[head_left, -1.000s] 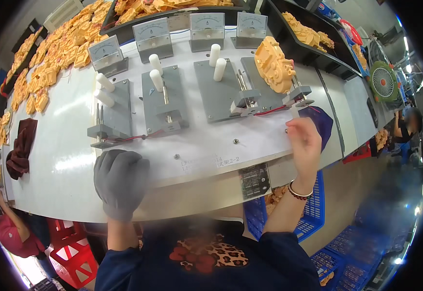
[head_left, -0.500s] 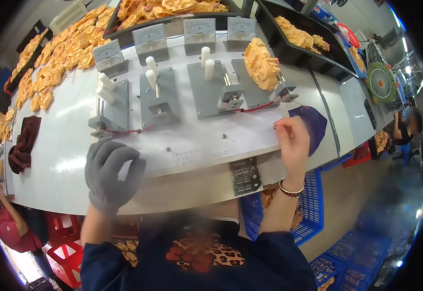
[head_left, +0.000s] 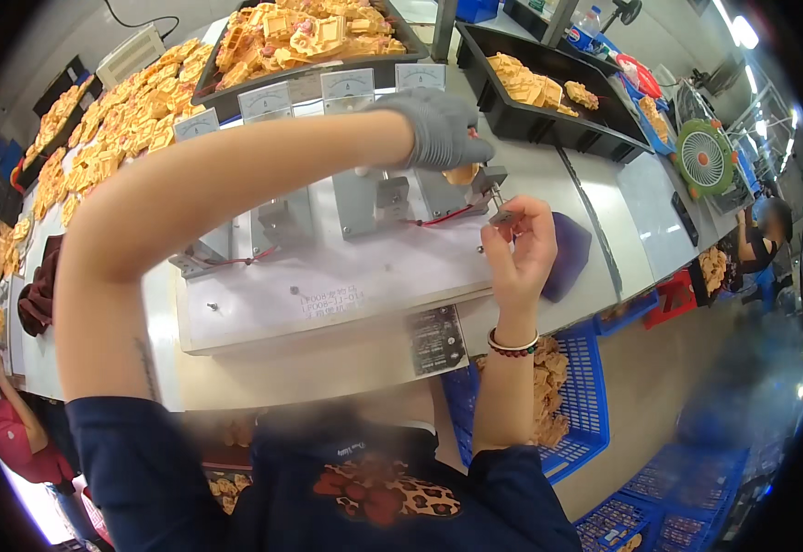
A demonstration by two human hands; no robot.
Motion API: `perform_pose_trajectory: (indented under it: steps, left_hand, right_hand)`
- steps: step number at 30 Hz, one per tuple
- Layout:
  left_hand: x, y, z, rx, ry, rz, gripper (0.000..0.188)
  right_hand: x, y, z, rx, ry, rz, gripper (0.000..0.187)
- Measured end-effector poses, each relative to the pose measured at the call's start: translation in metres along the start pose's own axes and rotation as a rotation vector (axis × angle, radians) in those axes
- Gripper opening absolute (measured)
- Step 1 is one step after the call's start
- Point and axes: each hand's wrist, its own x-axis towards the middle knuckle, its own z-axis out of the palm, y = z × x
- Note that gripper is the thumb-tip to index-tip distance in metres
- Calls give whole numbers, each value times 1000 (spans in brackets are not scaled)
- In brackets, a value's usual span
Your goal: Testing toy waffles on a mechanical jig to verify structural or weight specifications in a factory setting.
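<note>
My left hand [head_left: 443, 129], in a grey glove, reaches across to the rightmost test fixture. Its fingers close round an orange-yellow plastic part [head_left: 462, 174], mostly hidden beneath the glove. My bare right hand [head_left: 527, 247] pinches the small grey metal end block [head_left: 504, 219] of that fixture's sliding rod, just in front of its bracket [head_left: 488, 181]. Red wires [head_left: 444, 219] run along the fixture's near side. My left forearm covers much of the other grey fixtures, whose brackets [head_left: 392, 197] show below it.
Dial meters [head_left: 347, 85] stand behind the fixtures. A black tray [head_left: 318, 64] heaped with similar parts is at the back, another black tray [head_left: 595, 133] at the right. Loose parts [head_left: 125, 115] cover the left tabletop. A dark blue cloth [head_left: 569, 258] lies beside my right hand.
My left hand has swung from the near left over to the part on the rightmost fixture. My right hand has taken hold of the end block, and the rod now sticks out toward me.
</note>
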Motion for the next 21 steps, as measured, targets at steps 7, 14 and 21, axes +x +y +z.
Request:
perform_pose_trajectory:
  steps: [7, 14, 21]
  left_hand:
    - [41, -60, -84, 104, 60, 242, 42]
    - [64, -226, -198, -56, 1207, -267, 59]
    - [-9, -305, -123, -175, 1086, -494, 62]
  right_hand:
    - [1, -2, -1, -9, -23, -29, 31]
    - [2, -5, 0, -28, -56, 0, 38]
    - [2, -6, 0, -66, -95, 2, 49]
